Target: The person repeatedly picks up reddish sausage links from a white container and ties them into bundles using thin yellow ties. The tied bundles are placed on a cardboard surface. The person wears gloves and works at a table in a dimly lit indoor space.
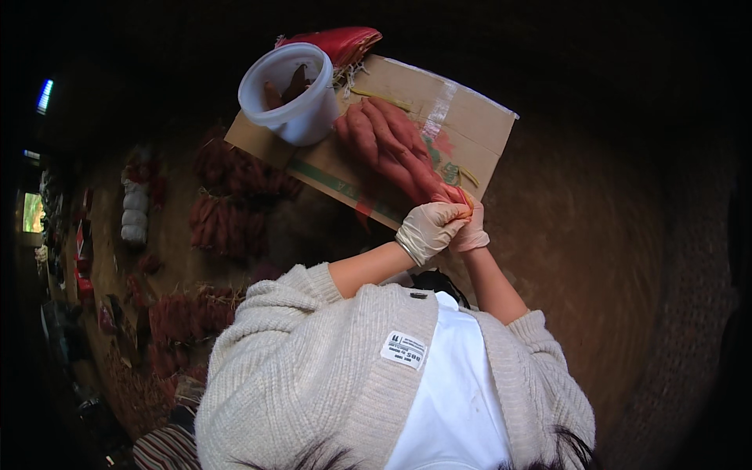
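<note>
A red mesh bag (385,141) filled with long sweet potatoes lies on a flattened cardboard box (482,117). Its narrow gathered neck points towards me. My left hand (429,230), in a pale thin glove, pinches the end of the neck from the left. Partly behind it, my right hand (471,230), gloved too, grips the same gathered end. A yellow edge, perhaps a tie, shows at the bunched mesh between my hands. The fingers overlap, so the exact grip of each is partly hidden.
A white plastic bucket (288,106) with a few dark roots stands on the cardboard's far left. Behind it lies a stack of red mesh bags (341,44). Yellow strips (382,100) rest on the cardboard. Several filled red bags (226,223) and a white bundle (135,211) occupy the left floor.
</note>
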The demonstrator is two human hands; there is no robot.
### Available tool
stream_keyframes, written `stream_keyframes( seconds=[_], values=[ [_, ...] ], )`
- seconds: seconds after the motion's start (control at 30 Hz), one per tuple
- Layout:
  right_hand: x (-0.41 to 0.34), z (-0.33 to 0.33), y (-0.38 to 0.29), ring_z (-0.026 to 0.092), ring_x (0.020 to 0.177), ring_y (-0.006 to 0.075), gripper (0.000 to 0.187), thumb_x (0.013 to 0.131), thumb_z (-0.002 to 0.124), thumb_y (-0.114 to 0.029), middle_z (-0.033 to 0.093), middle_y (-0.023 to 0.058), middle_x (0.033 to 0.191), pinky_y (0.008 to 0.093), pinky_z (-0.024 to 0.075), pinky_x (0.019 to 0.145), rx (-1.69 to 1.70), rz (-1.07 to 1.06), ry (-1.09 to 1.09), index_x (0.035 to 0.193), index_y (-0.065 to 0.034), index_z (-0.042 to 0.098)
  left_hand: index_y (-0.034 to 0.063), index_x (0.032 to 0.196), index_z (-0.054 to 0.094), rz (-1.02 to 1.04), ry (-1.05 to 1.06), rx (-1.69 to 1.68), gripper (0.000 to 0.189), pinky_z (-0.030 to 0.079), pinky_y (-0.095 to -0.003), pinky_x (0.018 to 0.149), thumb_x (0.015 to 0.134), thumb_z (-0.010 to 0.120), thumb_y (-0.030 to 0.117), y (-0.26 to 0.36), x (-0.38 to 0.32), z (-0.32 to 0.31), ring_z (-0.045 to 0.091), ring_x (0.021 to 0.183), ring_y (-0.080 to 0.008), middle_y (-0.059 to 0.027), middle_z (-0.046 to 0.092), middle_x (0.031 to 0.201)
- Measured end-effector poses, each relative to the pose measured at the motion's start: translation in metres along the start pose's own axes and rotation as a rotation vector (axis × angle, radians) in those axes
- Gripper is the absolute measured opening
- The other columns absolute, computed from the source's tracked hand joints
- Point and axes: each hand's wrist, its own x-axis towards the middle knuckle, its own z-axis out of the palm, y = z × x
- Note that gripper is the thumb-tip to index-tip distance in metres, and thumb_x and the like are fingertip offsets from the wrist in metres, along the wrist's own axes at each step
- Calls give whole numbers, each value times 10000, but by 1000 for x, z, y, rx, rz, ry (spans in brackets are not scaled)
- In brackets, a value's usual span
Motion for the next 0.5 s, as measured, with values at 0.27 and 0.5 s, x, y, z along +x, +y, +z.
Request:
stream_keyframes(
  seconds=[0.27,0.5],
  values=[
    [5,-17,-5,636,787,310,187,852,653,-200,649,119,862,402,513,710,-1256,-920,-123,965,-52,633,31,1082,699,12,5,-18,201,529,-307,844,888,661,67,9,-3,-9,693,917,-234,-128,722,980],
    [14,-24,-1,657,844,302,218,910,577,-210,673,120,909,378,536,738,-947,-644,-53,1006,-25,640,21,1073,703,-94,5,-43,192,531,-284,831,891,664,67,15,-7,-2,695,906,-205,-134,720,985]
  ],
)
